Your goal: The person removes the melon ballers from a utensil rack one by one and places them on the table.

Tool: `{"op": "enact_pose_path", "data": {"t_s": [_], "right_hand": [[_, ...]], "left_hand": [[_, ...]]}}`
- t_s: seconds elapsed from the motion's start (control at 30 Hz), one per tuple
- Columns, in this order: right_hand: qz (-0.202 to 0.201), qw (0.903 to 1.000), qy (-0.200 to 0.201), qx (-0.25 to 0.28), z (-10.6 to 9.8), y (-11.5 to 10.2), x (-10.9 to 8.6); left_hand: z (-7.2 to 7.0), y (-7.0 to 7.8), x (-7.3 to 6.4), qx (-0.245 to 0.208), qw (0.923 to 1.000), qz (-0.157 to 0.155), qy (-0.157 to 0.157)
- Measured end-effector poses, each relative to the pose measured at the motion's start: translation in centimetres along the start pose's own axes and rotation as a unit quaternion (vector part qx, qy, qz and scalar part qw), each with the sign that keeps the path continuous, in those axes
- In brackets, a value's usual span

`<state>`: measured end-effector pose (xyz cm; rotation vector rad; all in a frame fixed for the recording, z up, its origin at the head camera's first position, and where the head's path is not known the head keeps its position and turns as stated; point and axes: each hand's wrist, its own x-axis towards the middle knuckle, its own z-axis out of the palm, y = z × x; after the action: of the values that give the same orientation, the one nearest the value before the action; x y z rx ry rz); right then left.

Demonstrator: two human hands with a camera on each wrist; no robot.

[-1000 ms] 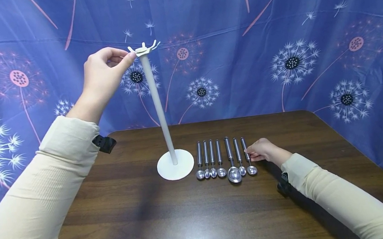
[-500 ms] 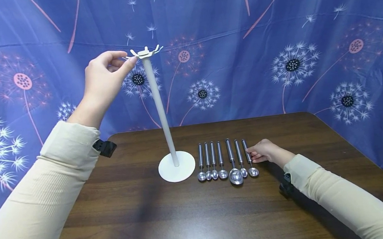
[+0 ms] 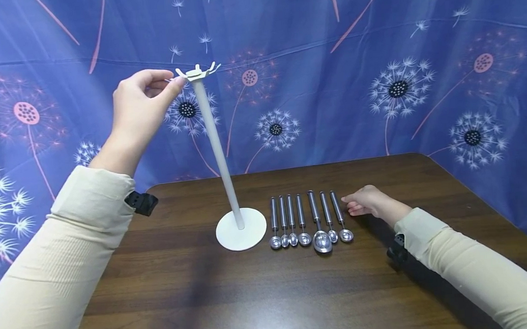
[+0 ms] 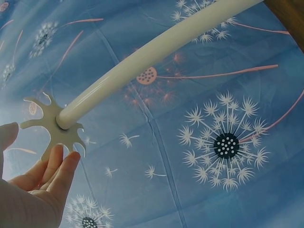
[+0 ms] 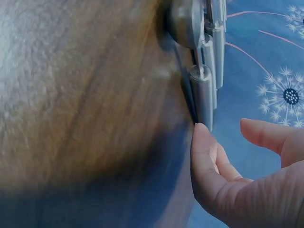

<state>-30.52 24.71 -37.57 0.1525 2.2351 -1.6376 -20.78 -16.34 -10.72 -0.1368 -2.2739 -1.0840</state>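
A white stand (image 3: 215, 137) with a round base (image 3: 229, 234) rises from the table, its top a ring of upturned hooks (image 3: 197, 75). My left hand (image 3: 137, 107) is at that top, thumb and fingertips on either side of its left hooks; in the left wrist view the fingers (image 4: 66, 168) overlap one hook. Several steel measuring spoons (image 3: 300, 213) lie side by side right of the base, handles pointing away, bowls towards me. My right hand (image 3: 369, 201) is just right of the rightmost spoon (image 3: 337, 208), fingertips near its handle, thumb apart from the fingers in the right wrist view.
The dark wooden table (image 3: 185, 292) has its far edge close to a blue curtain (image 3: 332, 103) printed with dandelions. One spoon with a larger bowl (image 3: 322, 242) sticks out nearer to me than the others.
My right hand has moved a little to the right, off the handle of the rightmost spoon. My left hand stays at the top of the stand.
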Motion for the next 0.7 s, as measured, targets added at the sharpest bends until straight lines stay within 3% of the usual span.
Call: {"op": "enact_pose_path", "data": {"t_s": [0.27, 0.43, 0.57, 0.7], "right_hand": [[-0.034, 0.9993, -0.003, -0.018, -0.5, -1.2, -0.9], [-0.077, 0.9966, -0.009, -0.028, -0.6, -2.1, -1.5], [-0.128, 0.9907, 0.009, -0.045, -0.5, -2.8, -1.9], [-0.174, 0.9813, 0.030, -0.077, -0.1, -3.1, -2.2]], "left_hand": [[0.3, -0.3, -0.1, 0.013, 0.9999, 0.005, -0.002], [0.6, -0.9, -0.5, 0.015, 0.9998, 0.003, -0.013], [1.2, -1.6, -1.3, 0.010, 0.9993, 0.011, -0.035], [2.1, -2.6, -2.3, 0.019, 0.9982, 0.037, -0.042]]}}
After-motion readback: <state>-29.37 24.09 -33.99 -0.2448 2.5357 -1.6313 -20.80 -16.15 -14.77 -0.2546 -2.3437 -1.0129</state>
